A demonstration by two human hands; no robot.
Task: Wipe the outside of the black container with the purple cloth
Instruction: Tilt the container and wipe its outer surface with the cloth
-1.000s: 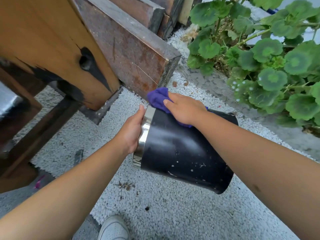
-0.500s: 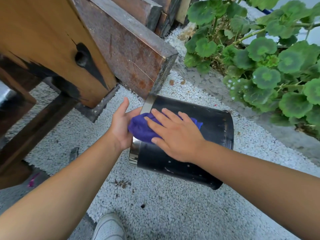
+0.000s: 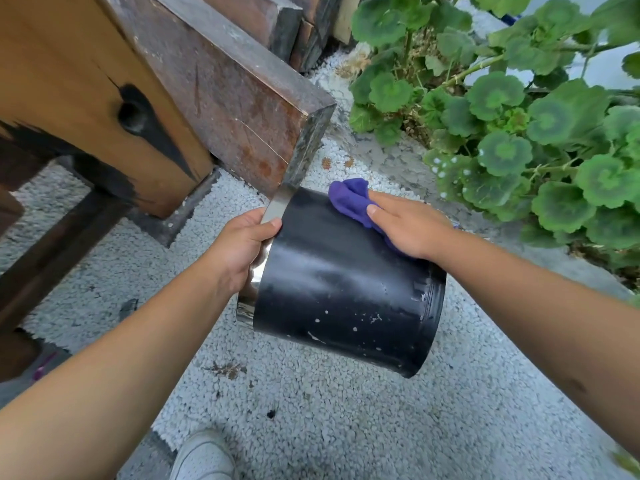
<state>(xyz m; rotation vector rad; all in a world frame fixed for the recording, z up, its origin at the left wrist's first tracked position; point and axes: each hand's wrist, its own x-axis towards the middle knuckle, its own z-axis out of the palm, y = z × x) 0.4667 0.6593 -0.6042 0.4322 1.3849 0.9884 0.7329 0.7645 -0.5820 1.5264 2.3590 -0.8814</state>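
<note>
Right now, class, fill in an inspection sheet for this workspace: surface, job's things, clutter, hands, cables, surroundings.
Surface: white gravel ground, with a few dark bits of debris.
Job's things: black container held on its side above the ground, white specks on its wall; purple cloth on its upper side.
Clutter: nothing seen.
Hands: left hand grips the container's shiny rim; right hand presses the cloth flat.
Cables: nothing seen.
Surroundings: wooden beams, green plant, white shoe.
</note>
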